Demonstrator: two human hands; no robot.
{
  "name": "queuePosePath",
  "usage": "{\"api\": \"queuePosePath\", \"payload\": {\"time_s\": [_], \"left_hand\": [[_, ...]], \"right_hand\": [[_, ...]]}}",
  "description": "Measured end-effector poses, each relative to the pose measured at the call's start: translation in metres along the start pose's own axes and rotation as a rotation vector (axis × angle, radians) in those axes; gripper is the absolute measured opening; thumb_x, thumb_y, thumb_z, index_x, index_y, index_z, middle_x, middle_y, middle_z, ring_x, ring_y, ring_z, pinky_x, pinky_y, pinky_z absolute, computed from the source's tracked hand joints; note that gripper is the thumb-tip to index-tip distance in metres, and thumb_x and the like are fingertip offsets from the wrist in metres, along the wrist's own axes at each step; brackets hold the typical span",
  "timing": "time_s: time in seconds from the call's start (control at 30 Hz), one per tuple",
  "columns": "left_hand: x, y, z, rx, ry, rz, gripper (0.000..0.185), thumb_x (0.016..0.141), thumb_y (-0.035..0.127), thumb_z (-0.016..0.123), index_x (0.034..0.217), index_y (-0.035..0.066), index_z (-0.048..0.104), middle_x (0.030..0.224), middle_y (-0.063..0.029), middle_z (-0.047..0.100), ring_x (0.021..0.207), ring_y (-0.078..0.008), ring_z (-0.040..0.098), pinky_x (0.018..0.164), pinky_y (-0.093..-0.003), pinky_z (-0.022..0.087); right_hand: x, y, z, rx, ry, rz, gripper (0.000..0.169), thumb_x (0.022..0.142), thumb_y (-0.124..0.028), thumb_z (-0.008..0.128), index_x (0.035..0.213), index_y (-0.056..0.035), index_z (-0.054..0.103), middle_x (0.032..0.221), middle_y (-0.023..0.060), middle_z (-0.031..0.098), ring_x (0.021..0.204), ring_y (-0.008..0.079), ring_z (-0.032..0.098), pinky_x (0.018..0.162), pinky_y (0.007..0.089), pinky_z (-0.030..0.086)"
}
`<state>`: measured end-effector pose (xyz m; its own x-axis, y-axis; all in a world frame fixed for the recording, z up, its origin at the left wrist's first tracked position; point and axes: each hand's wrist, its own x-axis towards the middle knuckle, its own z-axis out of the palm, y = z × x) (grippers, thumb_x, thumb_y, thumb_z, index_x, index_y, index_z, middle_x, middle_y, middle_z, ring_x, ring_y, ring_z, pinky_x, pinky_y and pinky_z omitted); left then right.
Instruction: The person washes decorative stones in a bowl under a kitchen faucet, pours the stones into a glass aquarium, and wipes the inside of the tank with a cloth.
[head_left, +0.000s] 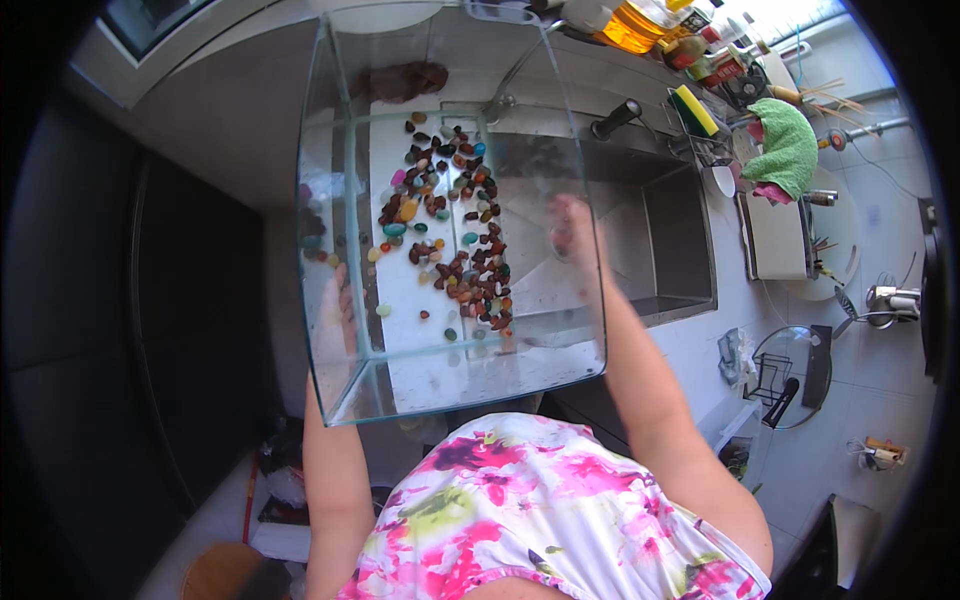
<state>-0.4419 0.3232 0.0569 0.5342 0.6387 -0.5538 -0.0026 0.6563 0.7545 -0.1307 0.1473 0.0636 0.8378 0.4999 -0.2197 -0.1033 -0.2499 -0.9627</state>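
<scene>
A rectangular glass tank (465, 386) fills the middle of the view before me, above the counter's left part and the sink's edge. Across its bottom lie many small polished pebbles (469, 285), mostly brown, with some green, yellow, orange, blue and pink ones. My left hand (337, 304) shows through the glass, its fingers along the tank's left wall. On the other side, my right hand (574, 221) is blurred and seen through the right wall, over the sink. Whether its fingers touch the glass, or hold anything, is unclear.
A steel sink (679, 240) with a black-handled faucet (616, 120) lies to the right. Bottles (634, 26), a yellow-green sponge (694, 111) and a green cloth (784, 146) stand along the back. Nearer on the right is a glass lid (787, 375). A dark panel (202, 300) stands left.
</scene>
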Motion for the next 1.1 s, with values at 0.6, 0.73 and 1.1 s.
{"api": "queuePosePath", "payload": {"time_s": [0.6, 0.73, 1.1], "left_hand": [[0.117, 0.041, -0.019, -0.071, -0.053, -0.058, 0.090, 0.083, 0.076, 0.038, 0.150, 0.018, 0.022, 0.153, -0.0202, 0.017, 0.139, -0.0330, 0.018, 0.113, -0.0466, 0.008], [0.109, 0.048, 0.001, -0.014, -0.099, -0.051, 0.091, 0.080, 0.079, 0.037, 0.149, 0.021, 0.026, 0.148, -0.0179, 0.027, 0.132, -0.0306, 0.029, 0.111, -0.0443, 0.017], [0.098, 0.053, 0.010, 0.002, -0.095, -0.002, 0.089, 0.081, 0.079, 0.035, 0.149, 0.022, 0.026, 0.150, -0.0254, 0.019, 0.133, -0.0357, 0.027, 0.111, -0.0482, 0.015]], "right_hand": [[0.007, 0.033, 0.083, 0.435, -0.295, 0.399, 0.044, 0.092, -0.058, 0.042, 0.110, -0.0192, 0.052, 0.100, 0.0049, 0.052, 0.087, 0.0203, 0.048, 0.070, 0.0422, 0.042], [0.001, 0.023, 0.080, 0.536, -0.209, 0.270, 0.060, 0.095, -0.053, 0.045, 0.139, -0.0130, 0.042, 0.139, 0.0078, 0.045, 0.128, 0.0199, 0.040, 0.107, 0.0319, 0.029], [-0.008, 0.020, 0.077, 0.577, -0.176, 0.174, 0.064, 0.095, -0.047, 0.049, 0.140, -0.0025, 0.040, 0.143, 0.0112, 0.042, 0.133, 0.0200, 0.036, 0.109, 0.0287, 0.027]]}}
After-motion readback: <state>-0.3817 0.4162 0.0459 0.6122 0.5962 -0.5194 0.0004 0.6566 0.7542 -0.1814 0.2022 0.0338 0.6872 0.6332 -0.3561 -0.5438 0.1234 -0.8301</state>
